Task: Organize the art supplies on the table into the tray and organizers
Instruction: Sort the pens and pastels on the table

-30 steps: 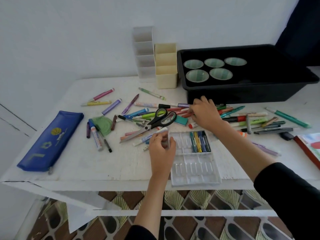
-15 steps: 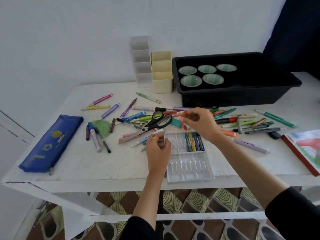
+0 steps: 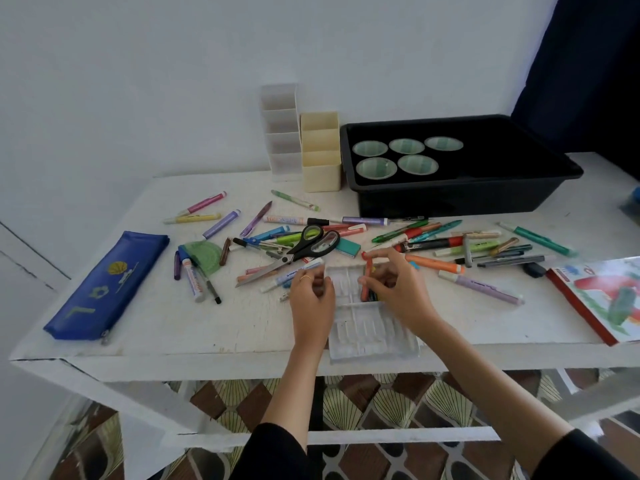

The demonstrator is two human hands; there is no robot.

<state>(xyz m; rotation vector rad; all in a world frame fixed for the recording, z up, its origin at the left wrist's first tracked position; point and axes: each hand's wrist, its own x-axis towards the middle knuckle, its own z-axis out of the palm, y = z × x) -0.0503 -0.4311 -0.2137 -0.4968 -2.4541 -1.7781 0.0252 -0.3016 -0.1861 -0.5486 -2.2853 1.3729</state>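
Barely begun: our right hand (image 3: 398,292) pinches a crayon (image 3: 367,271) over the case (image 3: 367,336), left hand (image 3: 311,299) gripping its edge; beyond the case pens (image 3: 433,263) litter the counter (image 3: 173,327), and the tray (image 3: 450,200) and organizers (image 3: 320,168) hold none.

Surface (image 3: 145,327): white-painted wood, matt, rough, paint chipped at the edges. Tray (image 3: 450,199): black plastic, smooth, glossy. White organizer (image 3: 282,133): translucent plastic. Cream organizer (image 3: 320,168): matt plastic. Clear case (image 3: 370,337): thin see-through plastic, shiny. Scissors (image 3: 294,254): dull metal blades, black plastic handles. Pencil pouch (image 3: 107,285): blue, vinyl-like, slight sheen. Protractor (image 3: 207,254): green translucent plastic. Book (image 3: 602,296): glossy paper cover. Orange crayon (image 3: 367,271) pinched in right hand (image 3: 398,292): waxy-looking, matt. Loose markers: smooth plastic barrels.
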